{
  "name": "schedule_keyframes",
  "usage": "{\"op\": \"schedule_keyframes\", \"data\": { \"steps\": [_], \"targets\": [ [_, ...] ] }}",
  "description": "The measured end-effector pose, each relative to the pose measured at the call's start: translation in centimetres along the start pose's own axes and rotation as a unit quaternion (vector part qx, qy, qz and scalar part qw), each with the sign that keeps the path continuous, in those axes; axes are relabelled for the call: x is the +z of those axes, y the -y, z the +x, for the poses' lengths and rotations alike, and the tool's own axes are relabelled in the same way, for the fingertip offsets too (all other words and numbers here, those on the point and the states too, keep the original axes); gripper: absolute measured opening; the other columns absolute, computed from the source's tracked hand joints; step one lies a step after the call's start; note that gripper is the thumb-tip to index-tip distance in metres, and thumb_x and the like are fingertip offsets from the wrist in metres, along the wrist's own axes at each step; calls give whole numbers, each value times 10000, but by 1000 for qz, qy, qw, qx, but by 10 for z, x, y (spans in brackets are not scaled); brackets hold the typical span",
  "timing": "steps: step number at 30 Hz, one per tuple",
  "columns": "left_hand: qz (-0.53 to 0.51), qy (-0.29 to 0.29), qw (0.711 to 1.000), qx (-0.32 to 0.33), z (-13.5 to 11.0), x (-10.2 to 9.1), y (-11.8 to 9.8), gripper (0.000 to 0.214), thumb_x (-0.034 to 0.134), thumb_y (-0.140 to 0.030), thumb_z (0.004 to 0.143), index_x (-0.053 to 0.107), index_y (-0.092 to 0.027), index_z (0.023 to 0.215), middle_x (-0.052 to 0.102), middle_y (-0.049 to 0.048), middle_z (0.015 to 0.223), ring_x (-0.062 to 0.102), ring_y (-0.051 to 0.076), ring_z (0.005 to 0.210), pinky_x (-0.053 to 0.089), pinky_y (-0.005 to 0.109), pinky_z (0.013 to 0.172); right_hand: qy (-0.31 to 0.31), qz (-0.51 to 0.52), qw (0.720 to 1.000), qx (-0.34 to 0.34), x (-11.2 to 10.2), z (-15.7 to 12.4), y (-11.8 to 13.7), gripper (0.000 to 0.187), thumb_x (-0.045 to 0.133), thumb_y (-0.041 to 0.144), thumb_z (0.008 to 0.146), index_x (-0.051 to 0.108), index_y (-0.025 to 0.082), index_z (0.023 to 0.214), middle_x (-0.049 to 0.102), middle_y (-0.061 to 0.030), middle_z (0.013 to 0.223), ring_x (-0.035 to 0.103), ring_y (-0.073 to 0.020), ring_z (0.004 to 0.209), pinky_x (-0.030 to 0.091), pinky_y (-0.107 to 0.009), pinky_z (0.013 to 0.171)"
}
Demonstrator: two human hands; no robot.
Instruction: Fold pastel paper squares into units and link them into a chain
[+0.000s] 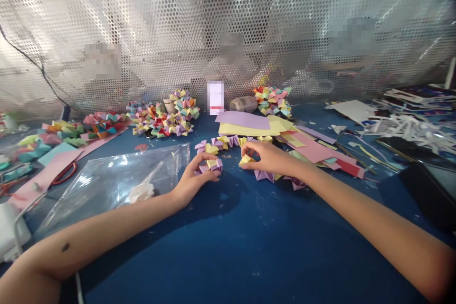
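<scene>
A chain of folded paper pieces (233, 141) in purple and yellow curves across the blue table in front of me. My left hand (199, 173) is closed on a purple and yellow folded paper piece (213, 165) at the left end of the curve. To its right, across a gap, my right hand (261, 156) pinches a yellow folded paper piece (246, 159) between thumb and fingers. Beneath my right wrist lie purple folded pieces (264, 175), partly covered by the forearm. Whether the held pieces are joined to the chain, I cannot tell.
Paper sheets (245, 121) lie behind the chain, with pink strips (313, 147) at right. Multicoloured folded-paper clusters (272, 99) stand at the back. A clear plastic bag (117, 175) is by my left forearm. Scissors (67, 174) lie at left, a dark device (427, 194) at right. Perforated metal (171, 19) closes the back.
</scene>
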State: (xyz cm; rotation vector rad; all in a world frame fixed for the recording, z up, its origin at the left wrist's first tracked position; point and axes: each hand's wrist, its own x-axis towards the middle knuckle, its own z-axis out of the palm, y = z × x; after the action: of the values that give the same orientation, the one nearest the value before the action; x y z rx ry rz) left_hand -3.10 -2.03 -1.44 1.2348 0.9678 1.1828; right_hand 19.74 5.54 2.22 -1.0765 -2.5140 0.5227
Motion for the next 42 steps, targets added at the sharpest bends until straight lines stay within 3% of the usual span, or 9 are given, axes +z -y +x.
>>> {"op": "schedule_keyframes", "data": {
  "steps": [5, 8, 11, 15, 20, 26, 33, 37, 42],
  "targets": [
    [8, 1, 1000, 1, 1, -1, 1, 284, 687, -255, 717, 540, -195, 952, 597, -2, 873, 599, 126, 785, 487, 242, 731, -163, 142, 976, -8, 21, 2, 13, 284, 690, 394, 709, 497, 209, 805, 587, -26, 877, 579, -160, 766, 461, -284, 637],
    [19, -12, 1000, -8, 2, -1, 0, 281, 671, -313, 739, 548, -189, 960, 595, -11, 797, 591, 98, 687, 473, 219, 691, -247, 302, 921, 21, 45, -2, 31, 324, 696, 409, 711, 460, 222, 830, 578, -29, 941, 598, -168, 846, 490, -281, 664],
    [-16, -32, 999, -8, 2, 0, -1, 253, 665, -329, 739, 538, -199, 915, 582, -27, 771, 585, 95, 671, 482, 218, 662, -238, 378, 894, 35, 65, -10, 47, 305, 693, 383, 727, 488, 240, 902, 570, -10, 915, 600, -154, 837, 503, -272, 677],
    [-40, -49, 998, -15, 2, 1, -2, 246, 682, -282, 710, 517, -207, 876, 557, -47, 772, 564, 87, 691, 482, 210, 661, -204, 327, 922, 25, 73, -15, 49, 215, 675, 379, 747, 561, 235, 861, 565, -14, 922, 582, -160, 863, 497, -274, 700],
    [2, -21, 999, -31, 2, 1, 0, 249, 680, -276, 709, 497, -184, 849, 569, -34, 766, 545, 84, 696, 440, 210, 698, -278, 280, 918, 36, 67, -12, 40, 168, 606, 376, 812, 548, 227, 861, 546, -19, 909, 571, -161, 866, 485, -278, 710],
    [77, 1, 997, -31, 1, 0, 0, 266, 678, -275, 704, 496, -177, 873, 531, -35, 718, 498, 87, 665, 374, 198, 634, -316, 151, 933, -82, 59, -17, 43, 93, 560, 262, 858, 532, 231, 941, 529, -31, 916, 536, -168, 886, 458, -316, 774],
    [108, 36, 993, -10, -1, 3, -6, 292, 635, -258, 722, 574, -195, 1001, 581, 2, 896, 520, 125, 757, 400, 237, 697, -239, 81, 946, -206, 62, -22, 43, 277, 493, 154, 885, 494, 290, 1127, 518, -50, 1047, 541, -169, 992, 473, -345, 846],
    [115, 27, 993, -13, 0, 3, -5, 256, 654, -262, 707, 588, -191, 944, 573, -14, 796, 507, 113, 706, 390, 221, 673, -219, 85, 952, -194, 63, -21, 45, 300, 457, 145, 894, 470, 294, 1154, 554, -47, 1089, 539, -175, 1048, 473, -358, 886],
    [89, 7, 996, -25, 0, 4, -5, 228, 640, -313, 740, 546, -186, 903, 545, -28, 735, 518, 108, 682, 393, 219, 669, -229, 75, 962, -128, 64, -20, 44, 285, 506, 137, 836, 527, 265, 1090, 558, -55, 1033, 559, -192, 969, 490, -352, 811]
  ]
}}
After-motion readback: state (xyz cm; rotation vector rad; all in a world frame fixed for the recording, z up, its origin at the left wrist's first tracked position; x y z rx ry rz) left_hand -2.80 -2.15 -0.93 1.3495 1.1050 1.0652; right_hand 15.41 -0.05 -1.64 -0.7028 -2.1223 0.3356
